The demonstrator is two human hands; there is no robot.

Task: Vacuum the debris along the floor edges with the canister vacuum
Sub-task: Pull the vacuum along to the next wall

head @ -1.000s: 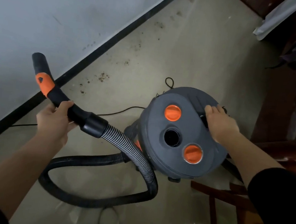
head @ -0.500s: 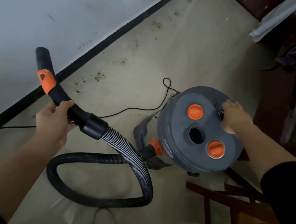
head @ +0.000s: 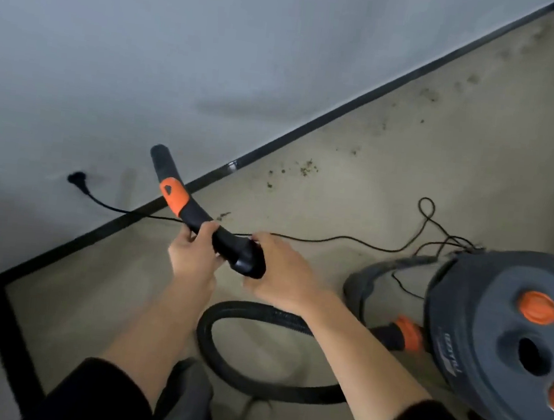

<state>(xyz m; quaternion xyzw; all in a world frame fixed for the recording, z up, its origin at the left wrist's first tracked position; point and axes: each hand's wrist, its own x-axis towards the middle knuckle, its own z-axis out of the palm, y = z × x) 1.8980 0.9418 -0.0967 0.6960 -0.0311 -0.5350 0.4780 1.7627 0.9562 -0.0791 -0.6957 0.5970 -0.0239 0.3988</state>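
Fingers (head: 206, 234) of the left hand (head: 192, 257) curled round the middle of the black wand handle (head: 199, 216), thumb on the near side, grip closed on it. Right hand (head: 282, 273) just beside, wrapped round the wide collar at the handle's lower end, thumb over the top, other fingertips hidden behind the collar. Handle at centre frame, held off the floor, curved, open tip pointing up and left toward the wall; orange grip (head: 173, 195) on it above the left hand.

Black ribbed hose (head: 258, 311) looping below both wrists in the lower middle, running right to an orange connector (head: 408, 333) on the canister vacuum (head: 495, 301). Canister at the right edge, grey and round, seen from above, partly cut off by the frame; two orange caps (head: 537, 307) and a dark round opening on its lid.

Debris (head: 307, 170), small dark crumbs, scattered on the beige floor (head: 427, 164) close to the black baseboard (head: 348, 105), from centre frame up toward the upper right. Thin black power cord (head: 351, 242) trailing from the canister across the floor, behind the handle, to a plug (head: 79, 178) in the pale wall (head: 149, 42) at left. Baseboard turning a corner at lower left. Dark sleeves (head: 95, 396) at the bottom of the frame, forearms bare.
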